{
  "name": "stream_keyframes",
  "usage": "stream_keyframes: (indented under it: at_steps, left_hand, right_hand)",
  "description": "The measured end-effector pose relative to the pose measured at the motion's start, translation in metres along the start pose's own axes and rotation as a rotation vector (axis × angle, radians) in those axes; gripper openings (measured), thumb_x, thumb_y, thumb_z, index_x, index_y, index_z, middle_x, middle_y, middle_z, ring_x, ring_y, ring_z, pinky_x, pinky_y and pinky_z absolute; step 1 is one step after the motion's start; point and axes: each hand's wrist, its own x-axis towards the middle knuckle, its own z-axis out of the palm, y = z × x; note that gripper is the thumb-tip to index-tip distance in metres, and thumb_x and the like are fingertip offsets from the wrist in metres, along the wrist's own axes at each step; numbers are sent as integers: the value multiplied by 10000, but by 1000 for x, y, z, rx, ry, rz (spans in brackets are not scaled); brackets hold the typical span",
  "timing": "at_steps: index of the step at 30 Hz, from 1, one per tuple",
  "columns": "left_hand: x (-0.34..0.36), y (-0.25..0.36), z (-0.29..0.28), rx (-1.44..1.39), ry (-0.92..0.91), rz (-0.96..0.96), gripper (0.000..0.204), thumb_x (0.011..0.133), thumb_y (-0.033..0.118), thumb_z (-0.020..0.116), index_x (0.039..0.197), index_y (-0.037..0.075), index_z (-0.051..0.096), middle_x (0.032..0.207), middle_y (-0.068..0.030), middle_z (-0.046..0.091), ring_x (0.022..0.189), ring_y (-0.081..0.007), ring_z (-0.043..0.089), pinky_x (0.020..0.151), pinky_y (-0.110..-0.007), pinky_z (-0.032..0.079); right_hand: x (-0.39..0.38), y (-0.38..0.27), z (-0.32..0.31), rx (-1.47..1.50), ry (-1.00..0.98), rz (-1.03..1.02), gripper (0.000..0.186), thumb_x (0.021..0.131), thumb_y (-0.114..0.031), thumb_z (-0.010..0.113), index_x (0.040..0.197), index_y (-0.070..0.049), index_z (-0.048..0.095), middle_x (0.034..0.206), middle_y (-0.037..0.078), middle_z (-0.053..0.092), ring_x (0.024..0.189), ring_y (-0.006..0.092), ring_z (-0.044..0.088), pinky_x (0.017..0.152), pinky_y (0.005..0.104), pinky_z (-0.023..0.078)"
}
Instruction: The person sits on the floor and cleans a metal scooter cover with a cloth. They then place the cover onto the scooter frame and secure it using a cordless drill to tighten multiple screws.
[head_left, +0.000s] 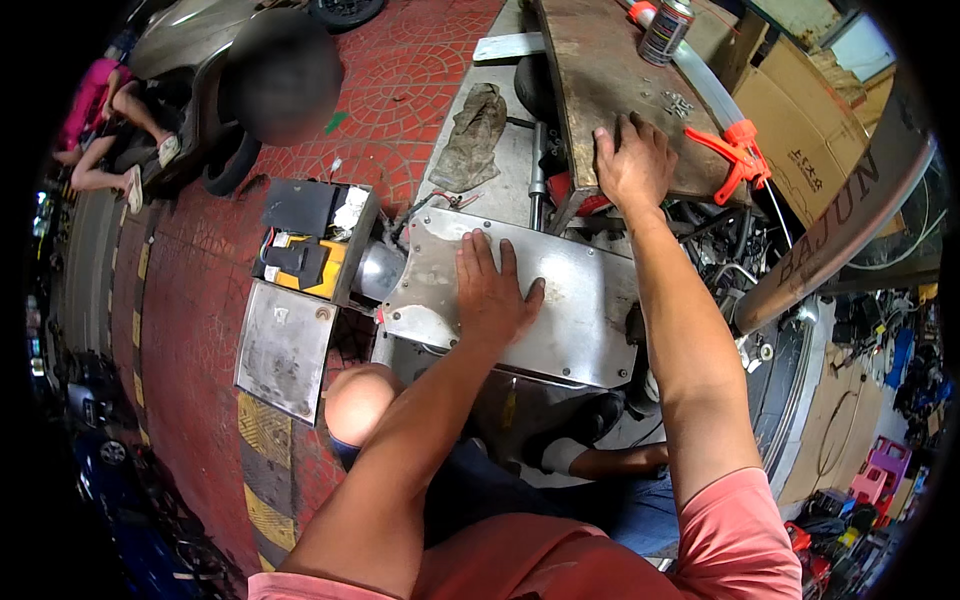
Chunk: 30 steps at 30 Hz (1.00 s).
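My left hand (pixel 490 295) lies flat on a broad silver metal plate (pixel 585 305), fingers spread, holding nothing. Screws sit along the rim of this plate. My right hand (pixel 637 165) rests palm down on the near edge of a worn wooden table (pixel 590 75), its fingers stretched over the top. A small pile of screws or nuts (pixel 677 103) lies just beyond those fingertips. Beside them is a caulking gun (pixel 735 155) with an orange handle and a long pale tube.
A spray can (pixel 666 35) stands on the table. Left of the plate, an open metal box (pixel 365 215) holds a black and yellow unit, with a loose metal lid (pixel 285 345) below. A dirty cloth (pixel 475 135) lies ahead. Cardboard boxes (pixel 800 140) stand at right; other people sit far left.
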Motion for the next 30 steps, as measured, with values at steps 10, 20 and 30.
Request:
stream_keyframes:
  at_steps: [10,20,30]
  left_hand:
    - [0,0,0,-28,76,207,729,995,464,625,1521,-33,542,1676,-307,353,1591,-457,281,1310,-577,216]
    - [-4,-8,5,-192,91,413,586,987,345,667,1431,-30,596,1582,-242,508,1512,-391,435,1282,-497,331]
    - [5,1,3,-202,-1,370,625,939,331,687,1411,-71,603,1568,-292,519,1489,-432,461,1290,-500,325]
  right_hand:
    - [3,-1,4,-26,22,-10,568,1013,-525,602,1395,-120,716,1496,96,644,1407,323,534,1163,526,392]
    - [1,-4,4,-37,11,-4,562,1030,-530,576,1413,-140,705,1524,95,622,1445,327,504,1213,533,351]
    - [0,4,9,4,10,8,590,1032,-515,545,1370,-54,690,1529,200,587,1459,383,486,1213,591,326]
